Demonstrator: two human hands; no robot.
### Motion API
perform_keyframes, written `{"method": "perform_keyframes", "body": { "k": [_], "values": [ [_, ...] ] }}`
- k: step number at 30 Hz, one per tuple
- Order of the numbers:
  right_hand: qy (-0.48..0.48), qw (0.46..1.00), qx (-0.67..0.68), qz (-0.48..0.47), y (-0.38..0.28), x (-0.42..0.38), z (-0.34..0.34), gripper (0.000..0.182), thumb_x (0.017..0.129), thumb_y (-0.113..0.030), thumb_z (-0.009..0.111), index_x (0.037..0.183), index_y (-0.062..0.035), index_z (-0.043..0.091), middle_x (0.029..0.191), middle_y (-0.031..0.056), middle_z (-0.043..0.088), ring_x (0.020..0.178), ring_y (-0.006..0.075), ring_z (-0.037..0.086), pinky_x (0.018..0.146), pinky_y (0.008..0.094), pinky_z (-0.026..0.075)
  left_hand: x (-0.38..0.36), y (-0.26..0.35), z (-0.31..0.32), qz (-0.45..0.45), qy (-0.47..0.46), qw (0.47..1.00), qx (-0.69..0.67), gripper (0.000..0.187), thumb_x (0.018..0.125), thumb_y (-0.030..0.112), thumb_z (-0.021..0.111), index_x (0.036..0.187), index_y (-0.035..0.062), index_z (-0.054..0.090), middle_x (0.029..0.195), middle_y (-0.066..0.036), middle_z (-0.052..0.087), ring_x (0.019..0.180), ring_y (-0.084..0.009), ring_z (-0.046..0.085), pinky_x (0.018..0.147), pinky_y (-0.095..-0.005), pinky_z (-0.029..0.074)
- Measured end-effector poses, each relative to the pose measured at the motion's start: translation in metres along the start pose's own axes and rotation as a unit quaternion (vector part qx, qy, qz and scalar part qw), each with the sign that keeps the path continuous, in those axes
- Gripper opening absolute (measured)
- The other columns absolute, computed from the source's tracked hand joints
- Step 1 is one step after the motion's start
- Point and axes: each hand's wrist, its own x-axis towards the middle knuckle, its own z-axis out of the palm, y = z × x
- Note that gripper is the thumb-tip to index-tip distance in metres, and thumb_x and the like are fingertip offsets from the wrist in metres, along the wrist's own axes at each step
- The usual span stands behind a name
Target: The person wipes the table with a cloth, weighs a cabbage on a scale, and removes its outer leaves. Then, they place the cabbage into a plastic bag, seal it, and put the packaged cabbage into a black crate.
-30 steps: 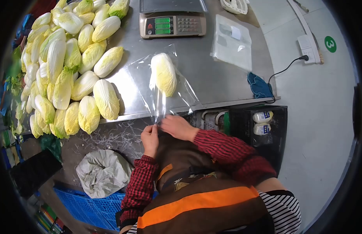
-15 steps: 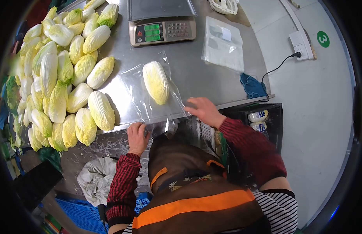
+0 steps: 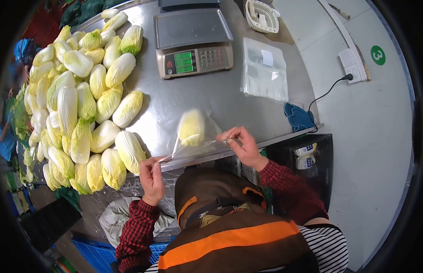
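Note:
A napa cabbage (image 3: pixel 191 127) lies on the steel table, inside or under a clear plastic bag (image 3: pixel 210 123); the film blurs its lower end. My left hand (image 3: pixel 152 179) pinches the bag's left corner at the table's front edge. With thumb and fingers together, my right hand (image 3: pixel 241 144) grips the opposite corner, so the near edge of the film is stretched between both hands. Left of the bag, the closest loose cabbage (image 3: pixel 130 151) belongs to a large pile of napa cabbages (image 3: pixel 86 102).
A digital scale (image 3: pixel 193 45) with lit green displays stands at the back. To its right lie a stack of clear bags (image 3: pixel 265 68), a white basket (image 3: pixel 261 17) and a blue cloth (image 3: pixel 300 117). A black crate (image 3: pixel 321 150) with wrapped cabbages sits below the table's right side.
Both hands have closed on the bag's near corners and pulled its edge taut. The bag and its cabbage appear closer to me. The camera view has shifted, so the table appears lower.

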Motion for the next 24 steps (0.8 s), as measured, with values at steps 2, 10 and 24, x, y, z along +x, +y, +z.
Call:
{"method": "perform_keyframes", "body": {
  "k": [2, 10, 24],
  "values": [
    [0.034, 0.992, 0.09, 0.079, 0.002, 0.002, 0.008, 0.014, 0.099, -0.011, 0.057, 0.097, -0.002, 0.047, 0.079, 0.0044, 0.059, 0.071, 0.0117, 0.064, 0.066, 0.0271, 0.053, 0.009, 0.005, 0.002, -0.063, 0.022, 0.995, -0.072, 0.012, 0.104, 0.013, 0.043, 0.096, 0.005, 0.044, 0.089, -0.009, 0.06, 0.079, -0.0161, 0.06, 0.079, -0.0332, 0.052],
    [-0.008, 0.913, 0.123, 0.389, 0.04, 0.002, 0.005, 0.022, 0.1, -0.022, 0.055, 0.093, -0.002, 0.049, 0.064, 0.0013, 0.054, 0.054, 0.009, 0.057, 0.049, 0.024, 0.048, 0.016, -0.035, 0.012, -0.387, 0.001, 0.913, -0.133, 0.018, 0.101, 0.021, 0.051, 0.089, 0.0083, 0.048, 0.066, 0.0, 0.049, 0.053, -0.0072, 0.048, 0.047, -0.0229, 0.045],
    [-0.149, 0.967, -0.205, -0.028, 0.077, 0.028, 0.013, 0.064, 0.074, -0.026, 0.079, 0.132, -0.0129, 0.056, 0.136, 0.0129, 0.054, 0.132, 0.0295, 0.045, 0.107, 0.0411, 0.039, 0.079, -0.047, 0.025, -0.095, -0.352, 0.929, 0.067, 0.055, 0.08, 0.017, 0.076, 0.128, -0.0026, 0.056, 0.125, -0.019, 0.062, 0.116, -0.0342, 0.059, 0.101, -0.0439, 0.045]
  ]
}}
